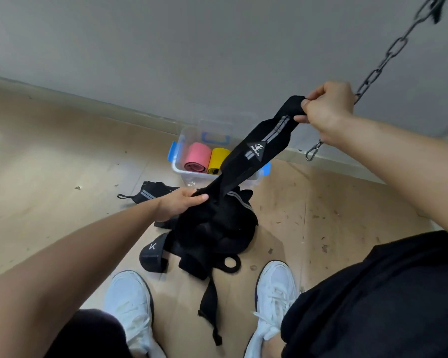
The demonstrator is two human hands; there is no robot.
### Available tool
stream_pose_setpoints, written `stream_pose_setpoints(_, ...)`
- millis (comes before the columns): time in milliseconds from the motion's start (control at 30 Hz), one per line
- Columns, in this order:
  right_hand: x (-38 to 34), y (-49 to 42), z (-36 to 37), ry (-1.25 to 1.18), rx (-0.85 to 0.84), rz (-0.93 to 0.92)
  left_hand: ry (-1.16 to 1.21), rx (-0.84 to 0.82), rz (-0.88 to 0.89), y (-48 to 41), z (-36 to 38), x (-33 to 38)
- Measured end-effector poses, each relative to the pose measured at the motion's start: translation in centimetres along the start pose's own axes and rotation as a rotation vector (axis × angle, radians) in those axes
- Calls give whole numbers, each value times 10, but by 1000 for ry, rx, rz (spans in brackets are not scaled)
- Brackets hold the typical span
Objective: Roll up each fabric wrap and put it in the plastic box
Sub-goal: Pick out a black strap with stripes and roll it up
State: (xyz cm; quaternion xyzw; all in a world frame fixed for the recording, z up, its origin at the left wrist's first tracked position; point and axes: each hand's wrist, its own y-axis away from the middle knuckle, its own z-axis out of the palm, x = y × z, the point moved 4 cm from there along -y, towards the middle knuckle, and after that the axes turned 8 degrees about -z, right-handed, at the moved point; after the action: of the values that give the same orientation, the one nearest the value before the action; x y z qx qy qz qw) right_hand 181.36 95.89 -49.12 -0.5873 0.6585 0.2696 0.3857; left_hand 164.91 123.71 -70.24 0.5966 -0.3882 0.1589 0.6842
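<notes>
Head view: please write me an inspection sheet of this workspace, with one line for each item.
Surface: light wooden floor, with small specks scattered on it.
Job's things: one black wrap, unrolled, stretched between both hands; pile of black wraps on the floor; another wrap lying apart to its left; clear plastic box holding a pink roll and a yellow roll.
Clutter: nothing seen besides the specks.
Grippers: left hand grips the wrap's lower part; right hand pinches its upper end.
Cables: nothing seen; a metal chain hangs at the right.
Surroundings: grey wall; white shoes near the pile.
</notes>
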Motion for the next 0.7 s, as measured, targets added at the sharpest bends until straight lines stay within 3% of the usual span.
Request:
stream_pose_setpoints(267,-2,4,6,56,-3,5,-67,137,39,10,-3,-15)
stream_pose_setpoints(433,-6,7,32,-25,-214,-49,33,302,148,6,19,-5)
stream_pose_setpoints(500,-10,10,41,-70,-286,-73,59,303,221,5,26,0)
stream_pose_setpoints(700,-18,23,56,-115,-434,-169,118,285,187,4,46,15)
